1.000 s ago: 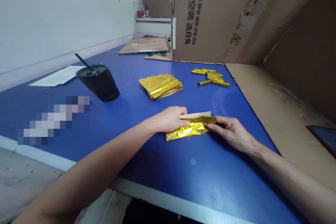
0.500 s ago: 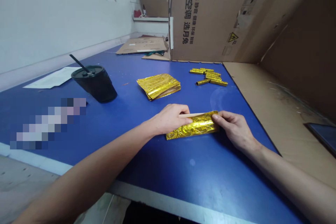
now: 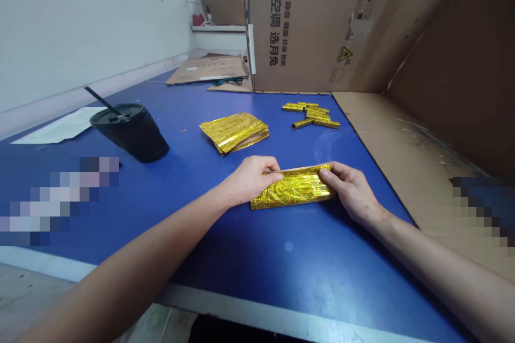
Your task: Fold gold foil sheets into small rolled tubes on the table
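Observation:
A gold foil sheet (image 3: pixel 295 187) is held between both hands above the blue table (image 3: pixel 241 257). My left hand (image 3: pixel 255 179) pinches its upper left part, thumb on the front and fingers behind. At its upper right corner my right hand (image 3: pixel 350 185) grips the sheet the same way. A thin pale edge shows along the top of the foil between the hands. Beyond my left hand lies a stack of gold sheets (image 3: pixel 235 131). Several small rolled gold tubes (image 3: pixel 317 115) lie in a loose pile farther back on the right.
A dark lidded cup (image 3: pixel 134 131) with a straw stands on the left, with white paper (image 3: pixel 56 127) behind it. Flat cardboard (image 3: pixel 209 68) lies at the back. A large cardboard box (image 3: pixel 306 27) rises behind the tubes, and cardboard (image 3: pixel 386 144) runs along the right edge.
The pale stick-like strip along the foil's top is now mostly hidden behind the sheet. Both hands and the foil have shifted slightly left and up in view; the whole scene has shifted left too.

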Available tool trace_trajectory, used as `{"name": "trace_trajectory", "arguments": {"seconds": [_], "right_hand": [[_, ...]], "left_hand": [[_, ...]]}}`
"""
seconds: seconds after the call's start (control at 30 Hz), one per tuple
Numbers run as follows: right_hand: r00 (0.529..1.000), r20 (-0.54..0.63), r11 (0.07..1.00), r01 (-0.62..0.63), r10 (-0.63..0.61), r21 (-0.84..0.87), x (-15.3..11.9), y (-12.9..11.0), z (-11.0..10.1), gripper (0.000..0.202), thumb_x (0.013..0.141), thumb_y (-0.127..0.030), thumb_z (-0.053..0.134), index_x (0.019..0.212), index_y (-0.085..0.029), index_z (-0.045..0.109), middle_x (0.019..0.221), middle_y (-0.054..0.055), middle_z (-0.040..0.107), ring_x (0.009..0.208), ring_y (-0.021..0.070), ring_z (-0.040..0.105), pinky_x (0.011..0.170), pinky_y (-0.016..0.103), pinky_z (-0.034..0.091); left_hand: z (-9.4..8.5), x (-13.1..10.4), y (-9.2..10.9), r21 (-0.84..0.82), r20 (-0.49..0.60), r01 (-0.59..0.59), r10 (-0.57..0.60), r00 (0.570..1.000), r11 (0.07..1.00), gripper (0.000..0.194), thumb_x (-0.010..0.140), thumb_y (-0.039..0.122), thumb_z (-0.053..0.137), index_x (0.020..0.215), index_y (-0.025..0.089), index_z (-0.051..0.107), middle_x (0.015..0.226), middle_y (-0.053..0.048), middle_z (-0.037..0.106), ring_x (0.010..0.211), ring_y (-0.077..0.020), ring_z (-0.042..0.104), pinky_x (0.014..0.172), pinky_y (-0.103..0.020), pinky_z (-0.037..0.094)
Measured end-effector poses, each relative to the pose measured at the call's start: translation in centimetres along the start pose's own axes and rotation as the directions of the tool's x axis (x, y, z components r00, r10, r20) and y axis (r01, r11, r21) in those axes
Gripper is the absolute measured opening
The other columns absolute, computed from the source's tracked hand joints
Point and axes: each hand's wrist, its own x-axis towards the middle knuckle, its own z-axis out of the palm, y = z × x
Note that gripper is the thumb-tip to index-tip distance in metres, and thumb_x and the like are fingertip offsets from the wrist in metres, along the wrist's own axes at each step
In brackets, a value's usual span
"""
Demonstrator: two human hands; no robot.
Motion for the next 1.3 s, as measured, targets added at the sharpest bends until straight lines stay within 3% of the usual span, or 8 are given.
{"name": "trace_trajectory", "arguments": {"seconds": [0.47,0.67,0.77,0.87,0.93,1.03,1.17,1.3], "right_hand": [[0.995,-0.048,0.954,0.065,-0.083,-0.293,-0.2,0.4,-0.2,0.031,0.076,-0.046,0.051,0.069,-0.015,0.054,0.056,-0.003,0.045,0.049,0.0088,0.038,0.045,0.022,0.031],[0.98,-0.052,0.776,0.119,-0.192,-0.619,-0.2,0.1,0.0,0.031,0.081,-0.042,0.04,0.067,-0.018,0.052,0.055,-0.002,0.045,0.052,0.0116,0.04,0.047,0.023,0.032],[0.979,-0.058,0.677,0.092,-0.196,-0.73,-0.1,-0.1,0.1,0.029,0.082,-0.039,0.037,0.066,-0.018,0.052,0.055,-0.001,0.048,0.052,0.013,0.043,0.049,0.025,0.034],[0.981,-0.058,0.613,0.068,-0.183,-0.787,-0.1,-0.2,0.1,0.027,0.081,-0.035,0.036,0.067,-0.019,0.052,0.056,0.001,0.053,0.052,0.0142,0.047,0.05,0.025,0.035],[0.984,-0.056,0.582,0.053,-0.168,-0.812,-0.2,-0.2,0.1,0.025,0.082,-0.033,0.035,0.067,-0.02,0.052,0.057,0.001,0.056,0.054,0.0149,0.05,0.051,0.025,0.037],[0.987,-0.06,0.493,0.023,-0.152,-0.87,-0.2,-0.4,0.3,0.025,0.082,-0.032,0.034,0.068,-0.021,0.052,0.058,0.002,0.058,0.055,0.0162,0.054,0.053,0.025,0.038],[0.991,-0.051,0.349,-0.004,-0.126,-0.937,-0.2,-0.4,0.6,0.026,0.083,-0.031,0.034,0.077,-0.02,0.056,0.067,0.005,0.064,0.062,0.0188,0.059,0.055,0.026,0.038],[0.993,-0.038,0.217,-0.013,-0.111,-0.976,-0.1,-0.4,0.4,0.027,0.085,-0.031,0.033,0.081,-0.022,0.059,0.066,0.004,0.066,0.061,0.019,0.061,0.053,0.026,0.039]], "left_hand": [[0.3,-0.1,0.0,0.226,-0.012,-0.071,0.076,0.997,0.972,0.018,0.081,0.028,0.044,0.077,0.017,0.058,0.068,0.002,0.058,0.063,-0.0101,0.05,0.058,-0.023,0.034],[0.9,-0.2,0.0,0.472,-0.114,0.041,0.015,0.993,0.881,0.022,0.085,0.028,0.038,0.086,0.018,0.059,0.077,-0.003,0.061,0.071,-0.0166,0.056,0.065,-0.03,0.041],[2.2,-0.8,0.8,0.614,-0.236,-0.022,0.211,0.949,0.789,0.025,0.086,0.023,0.037,0.098,0.015,0.057,0.098,-0.009,0.059,0.093,-0.0217,0.054,0.079,-0.036,0.041],[4.3,-1.9,2.0,0.61,-0.045,-0.317,0.431,0.901,0.726,0.036,0.09,0.025,0.03,0.118,0.01,0.046,0.129,-0.013,0.043,0.122,-0.0214,0.033,0.098,-0.036,0.029],[5.6,-2.6,2.5,0.575,0.152,-0.435,0.432,0.889,0.693,0.062,0.086,0.05,0.031,0.13,0.006,0.03,0.14,-0.014,0.026,0.131,-0.0255,0.012,0.104,-0.04,0.019],[6.8,-3.2,2.7,0.527,0.273,-0.414,0.314,0.909,0.742,0.093,0.073,0.074,0.022,0.136,0.006,0.016,0.143,-0.016,0.014,0.132,-0.0316,0.0,0.104,-0.05,0.01],[7.1,-3.3,2.4,0.529,0.287,-0.294,0.158,0.945,0.796,0.097,0.068,0.079,0.015,0.138,0.011,0.013,0.144,-0.017,0.008,0.13,-0.0385,-0.001,0.1,-0.059,0.005],[6.9,-3.3,2.4,0.512,0.276,-0.25,0.118,0.954,0.821,0.095,0.065,0.081,0.016,0.138,0.02,0.012,0.144,-0.016,0.006,0.128,-0.0424,-0.002,0.095,-0.065,0.004]]}}
